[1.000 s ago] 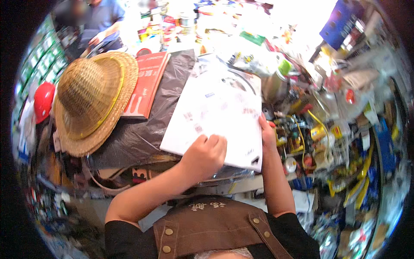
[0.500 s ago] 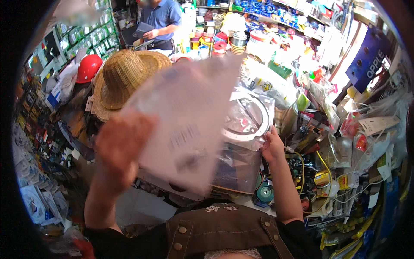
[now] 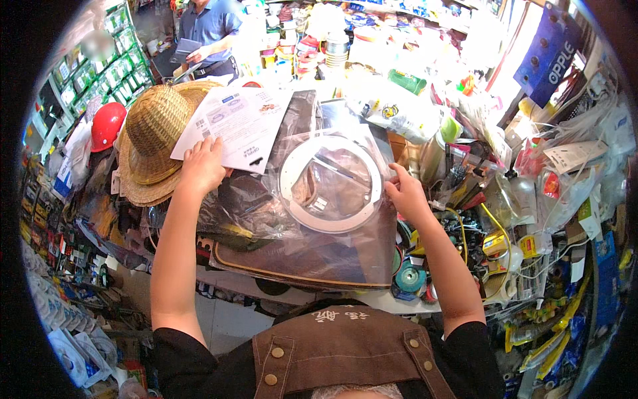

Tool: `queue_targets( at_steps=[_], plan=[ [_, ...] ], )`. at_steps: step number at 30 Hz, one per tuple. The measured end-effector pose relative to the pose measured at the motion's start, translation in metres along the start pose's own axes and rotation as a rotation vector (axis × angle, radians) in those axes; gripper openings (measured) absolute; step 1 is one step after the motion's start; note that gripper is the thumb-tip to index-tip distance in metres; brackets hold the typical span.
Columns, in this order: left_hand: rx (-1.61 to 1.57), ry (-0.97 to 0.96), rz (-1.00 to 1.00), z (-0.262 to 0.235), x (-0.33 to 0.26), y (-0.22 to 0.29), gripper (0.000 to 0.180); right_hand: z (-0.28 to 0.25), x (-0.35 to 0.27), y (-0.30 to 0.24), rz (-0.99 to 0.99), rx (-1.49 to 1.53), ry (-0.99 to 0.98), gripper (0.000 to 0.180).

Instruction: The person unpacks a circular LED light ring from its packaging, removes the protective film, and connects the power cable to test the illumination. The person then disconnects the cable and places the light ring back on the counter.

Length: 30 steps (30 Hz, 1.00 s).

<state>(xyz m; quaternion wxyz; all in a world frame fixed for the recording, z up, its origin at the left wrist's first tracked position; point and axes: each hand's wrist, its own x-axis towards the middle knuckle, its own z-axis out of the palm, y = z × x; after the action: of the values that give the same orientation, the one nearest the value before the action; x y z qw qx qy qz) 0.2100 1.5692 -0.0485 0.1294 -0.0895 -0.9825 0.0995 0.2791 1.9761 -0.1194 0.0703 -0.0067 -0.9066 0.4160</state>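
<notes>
My left hand (image 3: 205, 165) is closed on the near edge of a white printed card (image 3: 232, 130), which lies tilted by the straw hats. Right of it, a white ring-shaped lamp panel (image 3: 287, 184) rests in a clear plastic bag (image 3: 372, 143), with small parts showing inside the ring. My right hand (image 3: 407, 193) pinches the right edge of that bag between thumb and fingers. Under the bag is a large dark flat package (image 3: 312, 263) in clear wrap, with a crumpled dark plastic-wrapped thing (image 3: 239, 206) to its left.
Stacked straw hats (image 3: 159, 126) and a red hard hat (image 3: 107, 126) stand at the left. A person in a blue shirt (image 3: 207, 26) stands beyond, holding a dark item. Cables, a green round reel (image 3: 410, 278) and bagged goods crowd the right.
The white card, raised and blurred in front of the ring before, has come down to the left beside the hats. The whole ring now shows. My right hand keeps its grip on the bag.
</notes>
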Motion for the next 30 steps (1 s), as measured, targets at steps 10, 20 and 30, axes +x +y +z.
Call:
queue_targets(
  at_steps=[10,20,30],
  plan=[
    [-0.42,0.22,0.541,-0.009,-0.019,0.079,0.043,0.014,0.031,-0.038,-0.779,-0.718,-0.071,0.017],
    [-0.677,0.157,0.514,0.023,-0.014,0.116,0.045,0.015,0.063,-0.046,-0.843,-0.601,-0.096,0.009],
    [-0.939,0.18,0.381,0.021,-0.005,0.105,0.041,0.024,0.087,-0.071,-0.402,0.387,-0.18,0.01]
  ],
)
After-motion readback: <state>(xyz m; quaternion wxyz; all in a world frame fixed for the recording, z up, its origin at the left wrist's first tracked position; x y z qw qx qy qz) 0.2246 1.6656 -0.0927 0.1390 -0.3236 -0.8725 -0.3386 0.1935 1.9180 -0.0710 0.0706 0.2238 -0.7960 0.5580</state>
